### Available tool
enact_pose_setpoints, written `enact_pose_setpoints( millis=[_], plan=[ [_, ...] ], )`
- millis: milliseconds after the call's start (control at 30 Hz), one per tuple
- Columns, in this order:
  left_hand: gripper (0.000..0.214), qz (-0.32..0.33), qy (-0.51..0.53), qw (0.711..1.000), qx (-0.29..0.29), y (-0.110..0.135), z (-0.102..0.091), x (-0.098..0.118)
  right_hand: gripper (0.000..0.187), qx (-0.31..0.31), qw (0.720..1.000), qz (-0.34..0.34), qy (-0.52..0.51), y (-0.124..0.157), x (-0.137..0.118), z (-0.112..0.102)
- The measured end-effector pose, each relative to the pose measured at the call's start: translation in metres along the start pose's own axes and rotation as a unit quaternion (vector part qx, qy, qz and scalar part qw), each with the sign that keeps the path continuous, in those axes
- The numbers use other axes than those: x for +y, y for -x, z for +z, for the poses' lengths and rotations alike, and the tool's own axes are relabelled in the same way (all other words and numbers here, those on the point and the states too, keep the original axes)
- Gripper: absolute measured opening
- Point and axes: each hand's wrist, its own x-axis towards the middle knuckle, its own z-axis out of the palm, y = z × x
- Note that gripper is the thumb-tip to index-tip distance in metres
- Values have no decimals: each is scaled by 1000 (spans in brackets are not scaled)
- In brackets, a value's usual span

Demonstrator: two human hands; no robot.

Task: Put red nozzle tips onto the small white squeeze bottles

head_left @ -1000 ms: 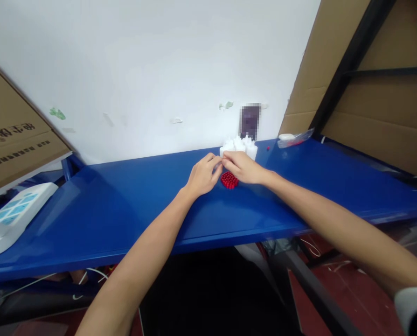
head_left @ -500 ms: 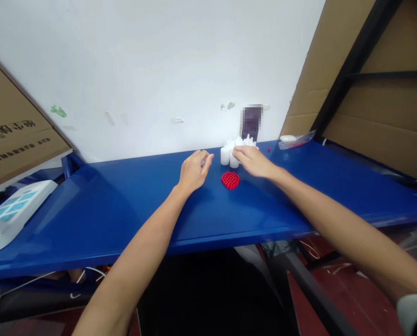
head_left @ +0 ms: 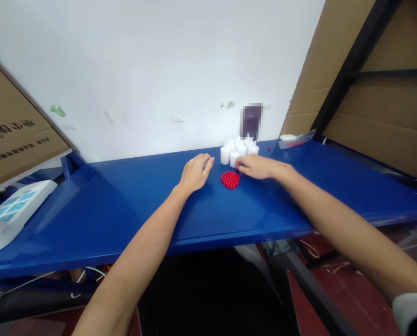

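Note:
A cluster of small, round red pieces (head_left: 230,179), like beads or tiny caps, lies flat on the blue table. Just behind it stand several white plastic bottles (head_left: 238,150), some with pointed nozzle tips. My right hand (head_left: 255,166) is low at the front right of the bottles, its fingertips pinched together. A speck of red shows at those fingertips, apparently one of the red pieces. Left of the cluster, my left hand (head_left: 196,171) is closed with the fingers curled. Something greyish shows between thumb and fingers, too small to name.
A lone red piece (head_left: 269,149) sits right of the bottles. Near the table's back right is a clear plastic bag (head_left: 297,139). A white device with blue panels (head_left: 17,210) stands at the left. Cardboard (head_left: 16,126) flanks both sides; a white wall (head_left: 152,70) rises behind.
My right hand has come down and slightly right from the front bottles, uncovering them, and red now shows at its fingertips. My left hand has barely moved.

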Motion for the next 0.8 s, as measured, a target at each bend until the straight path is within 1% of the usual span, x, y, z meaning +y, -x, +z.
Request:
enact_pose_setpoints(
  millis=[200, 333, 533, 667, 800],
  plan=[
    [39, 9, -3, 1000, -22, 0, 0, 2, 25, 9, 1000, -10, -20, -2, -1, 4],
    [39, 9, 2, 999, -31, 0, 0, 2, 28, 8, 1000, -20, -2, -3, -2, 5],
    [40, 6, 10, 999, -40, 0, 0, 1, 29, 12, 999, -12, 27, -2, -4, 5],
    [40, 6, 13, 999, -42, 0, 0, 1, 27, 22, 1000, -13, 13, 0, -3, 2],
    [39, 2, 12, 999, -45, 0, -1, 2, 28, 7, 1000, -3, -1, 3, -2, -5]
  ],
)
